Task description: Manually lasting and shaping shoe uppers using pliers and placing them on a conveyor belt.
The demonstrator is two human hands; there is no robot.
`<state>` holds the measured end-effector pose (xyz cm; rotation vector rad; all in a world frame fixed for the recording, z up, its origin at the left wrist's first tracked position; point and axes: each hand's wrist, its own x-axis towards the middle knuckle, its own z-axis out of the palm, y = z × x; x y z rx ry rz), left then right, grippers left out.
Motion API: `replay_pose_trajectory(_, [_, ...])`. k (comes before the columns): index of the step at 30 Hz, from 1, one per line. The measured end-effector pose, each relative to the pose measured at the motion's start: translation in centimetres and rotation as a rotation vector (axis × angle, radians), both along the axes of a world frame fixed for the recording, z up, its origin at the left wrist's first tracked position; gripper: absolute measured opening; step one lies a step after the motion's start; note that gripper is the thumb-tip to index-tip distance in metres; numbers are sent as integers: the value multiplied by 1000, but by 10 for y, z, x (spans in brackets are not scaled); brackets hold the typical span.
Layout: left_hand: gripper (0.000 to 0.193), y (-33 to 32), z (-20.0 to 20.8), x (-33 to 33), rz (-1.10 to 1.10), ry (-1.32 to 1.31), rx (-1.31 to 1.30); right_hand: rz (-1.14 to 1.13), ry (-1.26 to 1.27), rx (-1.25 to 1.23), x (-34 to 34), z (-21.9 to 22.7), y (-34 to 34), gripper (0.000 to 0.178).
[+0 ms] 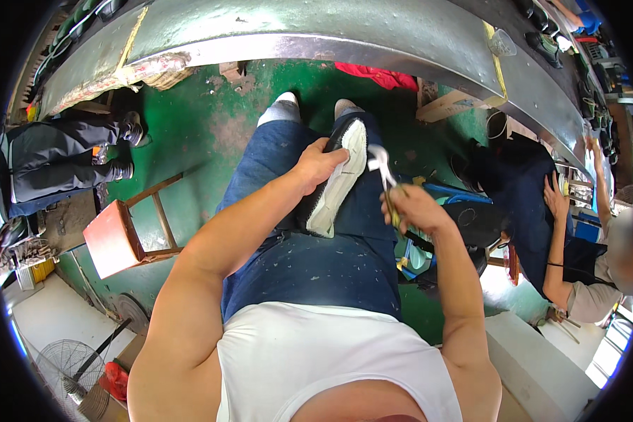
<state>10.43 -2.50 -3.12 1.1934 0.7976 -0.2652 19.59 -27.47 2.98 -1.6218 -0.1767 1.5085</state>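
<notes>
Over the lap (pixel 309 271), I see the left hand (pixel 318 167) clamped on an upturned shoe (pixel 343 176), the right hand (pixel 416 209) wrapped around a metal tool (pixel 381 163) beside it.

You have a shoe (pixel 339 186): off-white underside, black sides. Your tool (pixel 385 171): silvery head, yellowish handle. Your lap cloth (pixel 309 271): dark blue, pale flecks. Your top (pixel 323 341): plain white. Floor (pixel 179 116): green, brownish patches.

The left forearm (pixel 250 219) slants far and rightward, the left hand (pixel 318 167) gripping, thumb (pixel 338 157) uppermost. The right forearm (pixel 456 271) angles far and leftward; the right hand (pixel 419 209), slightly nearer, curls closed.
</notes>
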Motion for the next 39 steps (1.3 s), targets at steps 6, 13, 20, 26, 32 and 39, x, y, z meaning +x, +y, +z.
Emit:
replay_pose_trajectory(6, [60, -7, 14, 4, -109, 19, 140, 214, -625, 54, 20, 1, 62, 43])
replay_pose_trajectory(13, [64, 19, 16, 4, -141, 54, -120, 277, -452, -100, 9, 24, 26, 32])
replay_pose_trajectory(20, [56, 26, 15, 6, -203, 91, -213, 634, -705, -20, -27, 40, 31, 43])
replay_pose_trajectory(26, [63, 23, 25, 7, -206, 100, -192, 782, -612, -16, -26, 55, 42, 48])
replay_pose_trajectory(32, [63, 23, 15, 4, -185, 72, -210, 886, -602, -71, -33, 52, 53, 45])
replay_pose_trajectory(39, [60, 25, -3, 2, -172, 10, -181, 475, -941, 87, -80, 1, 28, 22])
